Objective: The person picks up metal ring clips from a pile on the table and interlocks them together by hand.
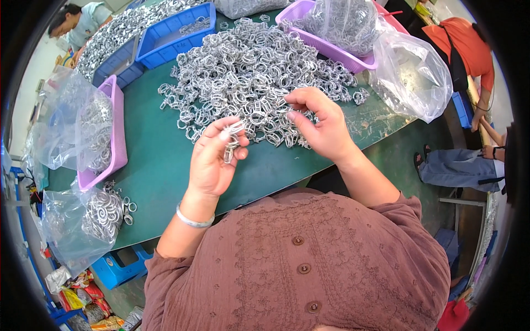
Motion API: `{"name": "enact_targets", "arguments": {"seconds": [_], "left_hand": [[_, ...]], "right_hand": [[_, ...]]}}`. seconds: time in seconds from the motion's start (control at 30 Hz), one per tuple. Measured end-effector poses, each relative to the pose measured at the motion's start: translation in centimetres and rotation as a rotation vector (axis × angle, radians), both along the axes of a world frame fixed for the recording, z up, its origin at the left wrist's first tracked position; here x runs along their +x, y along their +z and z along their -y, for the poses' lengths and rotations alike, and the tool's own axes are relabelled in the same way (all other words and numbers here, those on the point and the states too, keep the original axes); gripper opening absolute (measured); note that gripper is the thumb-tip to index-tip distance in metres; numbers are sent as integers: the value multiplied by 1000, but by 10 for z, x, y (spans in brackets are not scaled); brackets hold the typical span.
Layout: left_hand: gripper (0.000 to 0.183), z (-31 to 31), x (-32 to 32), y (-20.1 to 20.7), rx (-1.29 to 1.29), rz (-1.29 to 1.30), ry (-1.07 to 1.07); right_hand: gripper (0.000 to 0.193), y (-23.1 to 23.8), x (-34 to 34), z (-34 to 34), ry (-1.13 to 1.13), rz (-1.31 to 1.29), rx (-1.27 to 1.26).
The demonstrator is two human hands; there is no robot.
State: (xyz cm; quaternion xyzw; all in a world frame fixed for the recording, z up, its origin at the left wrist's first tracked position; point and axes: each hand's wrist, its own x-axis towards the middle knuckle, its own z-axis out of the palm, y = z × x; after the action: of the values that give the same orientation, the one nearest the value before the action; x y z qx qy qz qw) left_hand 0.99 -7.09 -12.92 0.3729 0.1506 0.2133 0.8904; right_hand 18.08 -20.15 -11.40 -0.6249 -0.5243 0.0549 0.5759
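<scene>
A big heap of small silver metal clips (248,71) lies on the green table (160,160). My left hand (212,160) holds a few of these metal clips (231,138) pinched between thumb and fingers, just in front of the heap. My right hand (320,124) rests at the heap's near edge, its fingertips curled onto clips there; whether it grips one I cannot tell. A silver bangle (193,220) sits on my left wrist.
Purple trays (116,138) (337,49) lined with clear bags of clips stand left and back right. Blue trays (176,33) sit at the back. A clip-filled bag (83,220) lies at the near left; an empty one (411,71) sits right. Other people sit at far left and right.
</scene>
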Motion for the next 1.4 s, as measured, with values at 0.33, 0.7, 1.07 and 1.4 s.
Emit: {"name": "enact_targets", "arguments": {"seconds": [0.33,0.7,1.07,1.4], "left_hand": [[29,-8,-8,-9,-323,208,-76],[16,1,-8,0,3,-149,-12],[17,17,9,10,177,-272,-45],[20,13,10,8,-97,-211,-151]], "right_hand": [[19,-5,-4,-5,-137,608,-188],[20,-9,-8,-23,-146,602,-148],[14,11,-23,-10,218,-152,-175],[17,-1,-21,-6,282,-302,-128]]}}
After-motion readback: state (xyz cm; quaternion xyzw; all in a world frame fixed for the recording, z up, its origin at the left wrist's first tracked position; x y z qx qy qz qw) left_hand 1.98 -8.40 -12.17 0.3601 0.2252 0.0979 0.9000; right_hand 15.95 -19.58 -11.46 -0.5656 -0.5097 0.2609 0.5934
